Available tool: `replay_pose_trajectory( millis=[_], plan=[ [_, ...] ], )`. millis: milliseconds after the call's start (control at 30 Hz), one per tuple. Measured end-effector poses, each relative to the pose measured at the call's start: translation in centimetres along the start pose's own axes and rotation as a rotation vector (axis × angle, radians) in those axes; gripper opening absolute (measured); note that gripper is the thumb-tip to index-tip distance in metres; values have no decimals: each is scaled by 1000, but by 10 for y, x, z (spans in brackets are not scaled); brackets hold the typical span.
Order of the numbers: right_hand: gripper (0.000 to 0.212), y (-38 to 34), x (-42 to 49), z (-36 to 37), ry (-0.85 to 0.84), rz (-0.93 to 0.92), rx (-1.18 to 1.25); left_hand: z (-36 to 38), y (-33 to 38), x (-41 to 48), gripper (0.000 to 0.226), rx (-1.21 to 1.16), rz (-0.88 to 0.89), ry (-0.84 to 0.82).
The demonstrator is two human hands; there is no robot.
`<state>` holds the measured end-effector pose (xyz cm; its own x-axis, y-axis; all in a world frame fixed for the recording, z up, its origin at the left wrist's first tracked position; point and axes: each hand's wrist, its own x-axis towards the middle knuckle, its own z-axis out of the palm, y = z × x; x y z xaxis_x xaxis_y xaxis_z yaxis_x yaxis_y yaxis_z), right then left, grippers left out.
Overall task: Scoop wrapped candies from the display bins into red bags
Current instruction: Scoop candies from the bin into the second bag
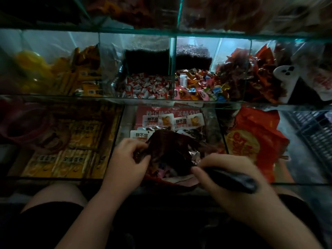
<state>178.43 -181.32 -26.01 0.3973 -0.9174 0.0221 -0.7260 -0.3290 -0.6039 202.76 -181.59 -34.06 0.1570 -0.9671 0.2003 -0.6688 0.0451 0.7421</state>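
A dark red bag (pixel 170 151) is held open over the front middle glass bin, with a few wrapped candies (pixel 166 172) showing inside its mouth. My left hand (pixel 128 159) pinches the bag's left rim. My right hand (pixel 226 174) grips a dark scoop handle (pixel 233 180) and also touches the bag's right rim; the scoop's bowl is hidden or blurred. Behind, the middle shelf holds a bin of red-and-white wrapped candies (pixel 145 87) and a bin of mixed colourful wrapped candies (pixel 199 85).
Glass dividers (pixel 173 67) and shelf edges (pixel 161 100) separate the bins. Yellow packets (pixel 75 141) fill the left front bin, a pile of red bags (pixel 255 141) the right front bin. Labelled snack packs (pixel 172 121) lie under the held bag. A grey basket (pixel 316 130) sits far right.
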Motion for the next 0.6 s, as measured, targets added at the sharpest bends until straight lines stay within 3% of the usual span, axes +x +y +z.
replay_pose_trajectory(
  millis=[33, 133, 300, 500, 600],
  plan=[
    [12, 3, -4, 7, 61, -34, -28, 4, -5, -6, 31, -34, -33, -36],
    [15, 13, -5, 43, 22, 53, -85, 16, -8, -19, 40, -184, -122, -138],
    [26, 28, 12, 89, 322, 213, 109, 24, -2, -30, 75, -379, -209, -290],
    [28, 29, 13, 96, 505, 450, 517, 28, 3, -29, 88, -459, -207, -256],
    [25, 26, 9, 99, 448, 449, 521, 28, 3, -29, 92, -465, -230, -243]
  ],
)
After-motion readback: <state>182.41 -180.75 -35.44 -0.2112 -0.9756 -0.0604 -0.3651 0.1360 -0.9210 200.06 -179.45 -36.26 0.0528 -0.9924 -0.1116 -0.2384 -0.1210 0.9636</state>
